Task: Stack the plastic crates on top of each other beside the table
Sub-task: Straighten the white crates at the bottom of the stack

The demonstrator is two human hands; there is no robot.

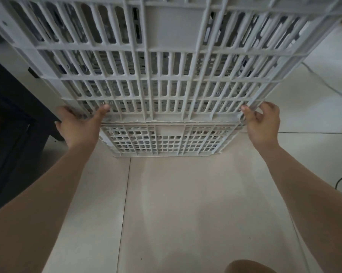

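You hold the upper crate (166, 62), a pale slatted box filling the top half of the frame, just over the lower crate (166, 138), which sits on the tiled floor (186, 203) at centre. The near bottom edge of the upper one meets the lower one's rim, apparently so the two can seat squarely into a stack; whether the far edge has settled is hidden. The dark desk (10, 123) stands along the left edge of the frame, close beside both crates, which fits the spot the task names.

Both your forearms reach forward and slightly inward from the bottom corners of the frame. Your left hand (78, 125) clasps the near left corner of the upper crate, thumb pressed on the front slats and the other fingers wrapped round the side. Your right hand (262, 123) pinches the near right corner, fingers curled around the edge rib. A thin cable (328, 85) trails across the floor at right, well apart from the stack.
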